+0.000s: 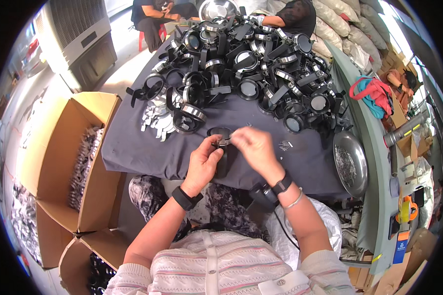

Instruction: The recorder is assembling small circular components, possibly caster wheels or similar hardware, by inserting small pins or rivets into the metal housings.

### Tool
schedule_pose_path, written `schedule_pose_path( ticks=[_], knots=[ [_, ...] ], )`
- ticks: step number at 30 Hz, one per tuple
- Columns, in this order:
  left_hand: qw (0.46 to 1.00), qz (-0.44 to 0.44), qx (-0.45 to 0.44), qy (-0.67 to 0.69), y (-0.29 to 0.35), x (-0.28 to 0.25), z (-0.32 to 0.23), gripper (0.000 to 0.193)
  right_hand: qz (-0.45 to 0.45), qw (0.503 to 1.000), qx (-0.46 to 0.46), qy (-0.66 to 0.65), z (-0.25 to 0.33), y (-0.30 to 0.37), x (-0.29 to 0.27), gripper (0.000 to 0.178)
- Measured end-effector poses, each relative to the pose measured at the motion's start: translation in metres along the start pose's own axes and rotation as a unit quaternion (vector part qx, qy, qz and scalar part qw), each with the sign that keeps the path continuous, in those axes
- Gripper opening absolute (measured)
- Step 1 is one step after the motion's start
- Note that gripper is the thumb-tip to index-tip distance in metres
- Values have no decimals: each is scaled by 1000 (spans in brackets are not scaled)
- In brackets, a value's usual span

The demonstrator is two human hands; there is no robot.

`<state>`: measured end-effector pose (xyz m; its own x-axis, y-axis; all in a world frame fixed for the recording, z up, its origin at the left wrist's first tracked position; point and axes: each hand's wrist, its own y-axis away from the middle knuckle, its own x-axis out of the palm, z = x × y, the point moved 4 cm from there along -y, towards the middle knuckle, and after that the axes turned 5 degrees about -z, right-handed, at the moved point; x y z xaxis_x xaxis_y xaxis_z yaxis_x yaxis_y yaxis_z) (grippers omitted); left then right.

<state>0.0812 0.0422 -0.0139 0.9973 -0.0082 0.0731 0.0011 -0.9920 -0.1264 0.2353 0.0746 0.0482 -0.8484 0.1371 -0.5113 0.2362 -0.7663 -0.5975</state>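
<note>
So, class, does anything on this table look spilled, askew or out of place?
A few small metal pieces lie loose on the dark cloth, to the right of the right hand. They look slightly stray because the metal dish farther right holds many similar-looking ones. Otherwise, no damage is evident among the heaped black parts.

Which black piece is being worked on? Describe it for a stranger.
Start at the grey-covered table, with its heap of black ringed parts. Near its front edge, the left hand pinches one black piece, the right hand blurred beside it. Unlike its neighbours, this piece is held apart from the heap, its flat tab pointing toward the picture's lower edge.
</note>
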Motion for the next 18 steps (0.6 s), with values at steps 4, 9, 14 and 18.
schedule_pose_path(
  ticks=[4,9,14,18],
  knots=[
    [1000,-16,10,8,-3,2,3,28,-29,990,103,87,-59,-25,-23,11],
    [1000,-22,-7,12,-6,6,3,23,91,960,143,221,-92,-27,-14,11],
    [999,-42,23,-14,-7,6,3,20,95,970,93,203,-80,-30,-19,6],
    [998,-54,33,2,-7,6,4,17,28,986,163,28,-39,-17,-25,4]
  ],
)
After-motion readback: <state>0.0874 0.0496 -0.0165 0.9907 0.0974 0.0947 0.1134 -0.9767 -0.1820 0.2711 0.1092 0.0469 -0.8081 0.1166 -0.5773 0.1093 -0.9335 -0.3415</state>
